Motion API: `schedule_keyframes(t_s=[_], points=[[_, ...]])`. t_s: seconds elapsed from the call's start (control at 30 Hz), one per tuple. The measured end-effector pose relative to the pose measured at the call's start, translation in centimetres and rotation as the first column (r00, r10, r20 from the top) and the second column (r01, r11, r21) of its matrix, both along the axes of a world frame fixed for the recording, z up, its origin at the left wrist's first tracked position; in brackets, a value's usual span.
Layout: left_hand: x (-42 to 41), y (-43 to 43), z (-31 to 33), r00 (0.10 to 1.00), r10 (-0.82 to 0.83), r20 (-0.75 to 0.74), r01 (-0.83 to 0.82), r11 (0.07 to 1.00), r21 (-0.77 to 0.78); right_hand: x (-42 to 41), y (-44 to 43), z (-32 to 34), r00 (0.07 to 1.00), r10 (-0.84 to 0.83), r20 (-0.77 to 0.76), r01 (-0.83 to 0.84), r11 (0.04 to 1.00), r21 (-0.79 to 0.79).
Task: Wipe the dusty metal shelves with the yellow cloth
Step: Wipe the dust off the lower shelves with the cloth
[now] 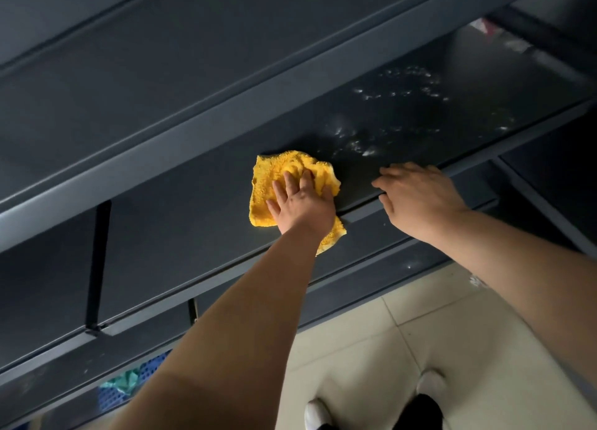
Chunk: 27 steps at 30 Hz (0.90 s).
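Note:
A yellow cloth lies crumpled on a dark grey metal shelf. My left hand presses flat on the cloth with its fingers spread; part of the cloth hangs over the shelf's front edge below my wrist. My right hand rests on the shelf's front lip to the right of the cloth, fingers relaxed, holding nothing. White dusty smears mark the shelf surface beyond and to the right of the cloth.
Another metal shelf sits above, and a lower shelf below. A dark upright post stands at left. Blue perforated items lie under the shelving. Beige floor tiles and my shoes show below.

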<state>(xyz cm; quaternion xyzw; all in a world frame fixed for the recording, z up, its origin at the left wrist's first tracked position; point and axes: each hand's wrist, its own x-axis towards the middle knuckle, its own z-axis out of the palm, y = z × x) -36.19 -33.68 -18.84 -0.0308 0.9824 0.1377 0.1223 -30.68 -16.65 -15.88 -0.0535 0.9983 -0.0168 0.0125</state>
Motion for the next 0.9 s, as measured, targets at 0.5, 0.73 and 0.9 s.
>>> schedule_keyframes(t_s=[0.5, 0.73, 0.9], points=[[-5.7, 5.1, -0.6, 1.0, 0.005, -0.015, -0.006, 0.999, -0.051, -3.6, 6.5, -0.9, 0.995, -0.075, -0.058, 0.07, 0.993, -0.094], [-9.5, 5.5, -1.2, 0.99, -0.111, -0.082, 0.108, 0.993, -0.043, -4.5, 6.8, -1.3, 0.995, -0.072, -0.068, 0.064, 0.992, -0.112], [-12.2, 7.2, -0.8, 0.988, -0.124, -0.096, 0.118, 0.991, -0.067, -5.2, 7.5, -1.2, 0.994, -0.061, -0.088, 0.047, 0.987, -0.154]])
